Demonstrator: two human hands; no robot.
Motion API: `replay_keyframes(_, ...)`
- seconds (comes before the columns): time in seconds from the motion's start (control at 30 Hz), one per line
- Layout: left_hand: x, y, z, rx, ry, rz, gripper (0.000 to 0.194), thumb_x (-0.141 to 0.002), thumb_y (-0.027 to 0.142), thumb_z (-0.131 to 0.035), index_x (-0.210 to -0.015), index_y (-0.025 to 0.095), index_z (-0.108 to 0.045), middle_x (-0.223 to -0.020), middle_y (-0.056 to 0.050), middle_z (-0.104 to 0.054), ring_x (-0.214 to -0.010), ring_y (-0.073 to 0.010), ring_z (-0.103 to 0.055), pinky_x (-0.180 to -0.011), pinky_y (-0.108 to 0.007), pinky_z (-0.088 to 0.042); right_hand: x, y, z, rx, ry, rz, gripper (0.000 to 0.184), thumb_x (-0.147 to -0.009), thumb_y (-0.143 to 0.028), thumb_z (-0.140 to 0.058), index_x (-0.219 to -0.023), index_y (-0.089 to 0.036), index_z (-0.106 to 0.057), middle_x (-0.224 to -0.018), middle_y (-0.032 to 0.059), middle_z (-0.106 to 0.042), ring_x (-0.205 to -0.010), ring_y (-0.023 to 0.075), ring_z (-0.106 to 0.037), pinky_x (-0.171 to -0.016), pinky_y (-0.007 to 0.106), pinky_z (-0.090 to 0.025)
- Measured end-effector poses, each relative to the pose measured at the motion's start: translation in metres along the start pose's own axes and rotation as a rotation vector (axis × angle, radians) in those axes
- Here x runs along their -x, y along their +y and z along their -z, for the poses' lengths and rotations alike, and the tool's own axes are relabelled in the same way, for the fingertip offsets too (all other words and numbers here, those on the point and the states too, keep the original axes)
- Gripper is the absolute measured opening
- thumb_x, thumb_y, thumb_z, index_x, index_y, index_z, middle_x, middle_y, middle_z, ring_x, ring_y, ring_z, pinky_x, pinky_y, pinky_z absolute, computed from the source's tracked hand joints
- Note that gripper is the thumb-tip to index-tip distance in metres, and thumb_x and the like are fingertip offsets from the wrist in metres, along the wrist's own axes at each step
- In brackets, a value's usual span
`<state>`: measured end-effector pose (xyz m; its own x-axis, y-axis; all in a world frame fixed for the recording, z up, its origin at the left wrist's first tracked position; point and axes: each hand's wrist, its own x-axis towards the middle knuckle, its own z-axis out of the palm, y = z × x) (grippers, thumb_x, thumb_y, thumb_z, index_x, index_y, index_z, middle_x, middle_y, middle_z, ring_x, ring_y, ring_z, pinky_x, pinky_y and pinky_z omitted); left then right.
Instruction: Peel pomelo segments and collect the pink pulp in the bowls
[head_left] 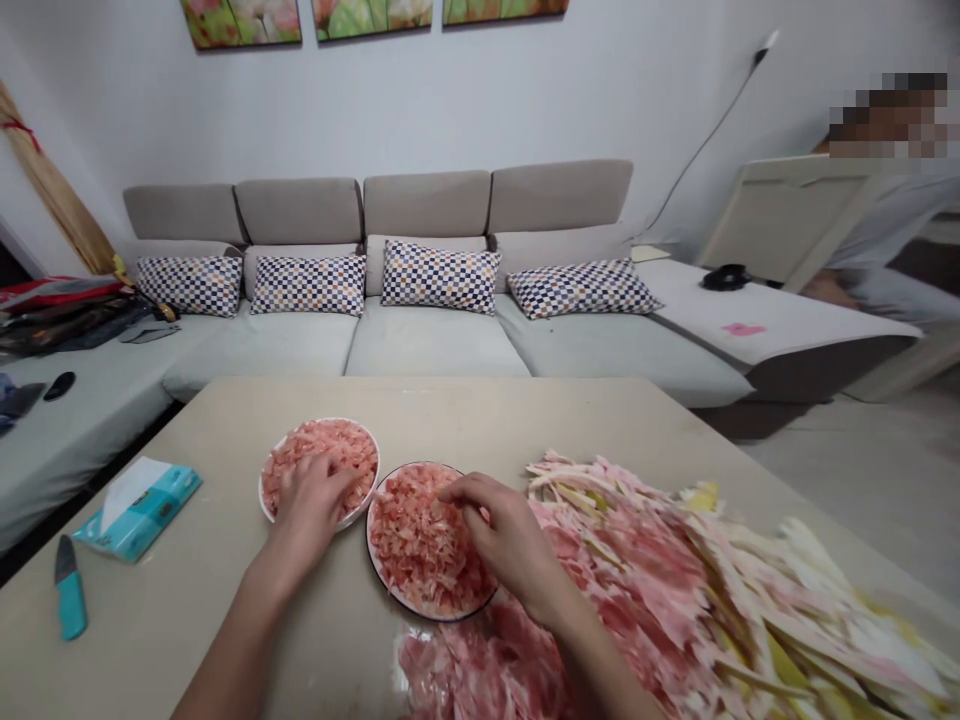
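Note:
My left hand is over a white bowl heaped with pink fruit pulp that looks like pomelo. Its fingers curl down at the pulp, and the hand hides what they hold, if anything. Right of that bowl stands a dark-rimmed plate, piled with the same loose pulp. Above its right side is my right hand, thumb and fingers drawn together in a pinch. Anything between those fingertips is too small to make out. Beside the right hand spreads a large heap of pink membranes and pale yellow peel.
On the table's left lie a blue tissue pack and a knife with a turquoise handle. Behind the table runs a grey sofa with checkered cushions. At the far right a person is by a white chair.

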<state>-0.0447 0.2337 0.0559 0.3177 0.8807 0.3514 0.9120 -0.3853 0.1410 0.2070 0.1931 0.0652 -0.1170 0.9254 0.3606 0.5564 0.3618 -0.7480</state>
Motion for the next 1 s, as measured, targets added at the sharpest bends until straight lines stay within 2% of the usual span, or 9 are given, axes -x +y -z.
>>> replay_keyframes(0.13,-0.003,0.003,0.000,-0.059,-0.022,0.003,0.024,-0.084,0.020,-0.053,-0.090,0.031,-0.074,-0.094,-0.008,-0.062,-0.095,-0.0286,-0.051,-0.080,-0.041,-0.035,0.001,0.000,-0.001,-0.010,-0.009,-0.011,0.035,-0.075,-0.001,-0.042,-0.083,-0.021,-0.069,-0.089,0.0034,-0.071,-0.087,0.0185,-0.064,-0.081,0.031,-0.048)
replay_keyframes(0.23,-0.005,0.000,0.003,0.009,0.039,0.034,0.023,-0.088,0.024,-0.050,-0.085,0.027,-0.073,-0.097,-0.007,-0.065,-0.097,-0.0287,-0.053,-0.084,-0.044,-0.034,0.002,-0.001,-0.001,-0.017,-0.016,-0.016,0.034,-0.076,-0.002,-0.042,-0.084,-0.021,-0.069,-0.090,0.0033,-0.071,-0.088,0.0185,-0.064,-0.082,0.031,-0.048)
replay_keyframes(0.37,-0.006,-0.003,0.005,0.263,0.142,0.050,0.021,-0.089,0.022,-0.049,-0.091,0.024,-0.069,-0.102,-0.006,-0.069,-0.103,-0.0261,-0.057,-0.093,-0.044,-0.035,0.002,-0.003,-0.004,-0.023,-0.003,-0.019,0.031,-0.079,-0.005,-0.043,-0.086,-0.021,-0.069,-0.091,0.0035,-0.071,-0.088,0.0187,-0.064,-0.082,0.031,-0.048)
replay_keyframes(0.53,-0.006,0.008,0.004,0.675,0.181,0.158,0.013,-0.083,0.029,-0.058,-0.086,0.022,-0.070,-0.096,-0.005,-0.071,-0.097,-0.0236,-0.061,-0.091,-0.037,-0.043,0.003,-0.012,-0.011,-0.030,-0.009,-0.002,0.022,-0.085,-0.015,-0.050,-0.095,-0.022,-0.069,-0.099,0.0046,-0.072,-0.096,0.0213,-0.064,-0.087,0.035,-0.047)
replay_keyframes(0.63,-0.003,0.026,0.002,1.036,0.106,0.304,0.017,-0.077,0.035,-0.068,-0.086,0.020,-0.069,-0.090,-0.005,-0.072,-0.089,-0.0216,-0.064,-0.084,-0.032,-0.047,0.004,-0.020,-0.016,-0.094,-0.006,-0.007,0.021,-0.085,-0.021,-0.058,-0.104,-0.023,-0.068,-0.103,0.0042,-0.072,-0.096,0.0208,-0.064,-0.087,0.035,-0.048)
replay_keyframes(0.73,0.002,0.049,0.001,1.391,-0.015,0.385,0.023,-0.074,0.035,-0.073,-0.089,0.018,-0.069,-0.088,-0.005,-0.070,-0.083,-0.0181,-0.063,-0.077,-0.027,-0.049,0.005,-0.026,-0.020,-0.182,-0.003,-0.032,0.029,-0.081,-0.022,-0.067,-0.110,-0.024,-0.066,-0.107,0.0037,-0.071,-0.094,0.0191,-0.065,-0.084,0.031,-0.050)
replay_keyframes(0.87,0.008,0.072,-0.001,1.628,-0.026,0.459,0.023,-0.072,0.032,-0.076,-0.087,0.016,-0.069,-0.084,-0.003,-0.067,-0.080,-0.0138,-0.061,-0.073,-0.021,-0.049,0.005,-0.029,-0.021,-0.251,0.027,-0.045,0.024,-0.078,-0.022,-0.070,-0.102,-0.022,-0.069,-0.103,0.0036,-0.072,-0.095,0.0190,-0.065,-0.084,0.029,-0.050)
replay_keyframes(1.0,0.009,0.075,-0.001,1.801,-0.109,0.550,0.023,-0.073,0.030,-0.076,-0.089,0.016,-0.066,-0.086,-0.002,-0.064,-0.081,-0.0129,-0.060,-0.074,-0.023,-0.052,0.004,-0.027,-0.017,-0.331,-0.005,-0.079,0.012,-0.083,-0.027,-0.066,-0.092,-0.021,-0.071,-0.091,0.0023,-0.074,-0.084,0.0175,-0.068,-0.076,0.027,-0.052)
